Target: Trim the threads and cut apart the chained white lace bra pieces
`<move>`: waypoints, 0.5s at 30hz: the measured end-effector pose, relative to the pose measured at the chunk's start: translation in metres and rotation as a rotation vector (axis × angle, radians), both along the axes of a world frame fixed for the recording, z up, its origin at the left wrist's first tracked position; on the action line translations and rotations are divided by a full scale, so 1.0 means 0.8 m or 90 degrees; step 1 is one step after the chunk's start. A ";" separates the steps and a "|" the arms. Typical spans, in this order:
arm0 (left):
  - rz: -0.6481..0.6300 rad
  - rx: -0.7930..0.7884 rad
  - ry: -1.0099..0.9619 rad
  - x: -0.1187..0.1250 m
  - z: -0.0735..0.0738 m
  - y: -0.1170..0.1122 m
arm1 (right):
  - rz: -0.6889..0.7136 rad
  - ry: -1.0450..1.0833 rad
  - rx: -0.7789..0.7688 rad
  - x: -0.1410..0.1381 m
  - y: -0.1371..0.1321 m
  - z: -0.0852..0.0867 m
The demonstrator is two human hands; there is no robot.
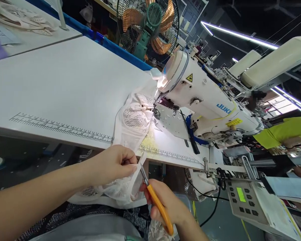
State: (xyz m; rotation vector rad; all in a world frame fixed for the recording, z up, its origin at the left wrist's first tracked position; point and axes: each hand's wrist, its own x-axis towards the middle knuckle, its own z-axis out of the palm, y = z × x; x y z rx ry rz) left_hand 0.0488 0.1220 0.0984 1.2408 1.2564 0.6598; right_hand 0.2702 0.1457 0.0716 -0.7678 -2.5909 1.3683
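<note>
Before you, the sewing machine [205, 90] stands on the right part of the tabletop [65, 77], a fan [150, 30] behind it. The lace garment [134, 122] lies under its needle end and reaches the front edge; more fabric lies over your lap. Your left hand [122, 162] is at that edge, your right hand [163, 201], with the scissors [157, 202], just right of it. Farther right sit the control box [243, 197] and, behind that, a co-worker [283, 132].
</note>
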 end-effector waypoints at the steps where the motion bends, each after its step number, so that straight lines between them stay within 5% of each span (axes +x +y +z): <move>1: 0.002 -0.006 0.003 -0.001 0.000 0.000 | 0.000 -0.003 -0.002 -0.001 0.001 0.000; 15: 0.009 -0.056 -0.075 -0.009 -0.002 0.008 | -0.048 -0.029 -0.010 0.003 0.001 -0.009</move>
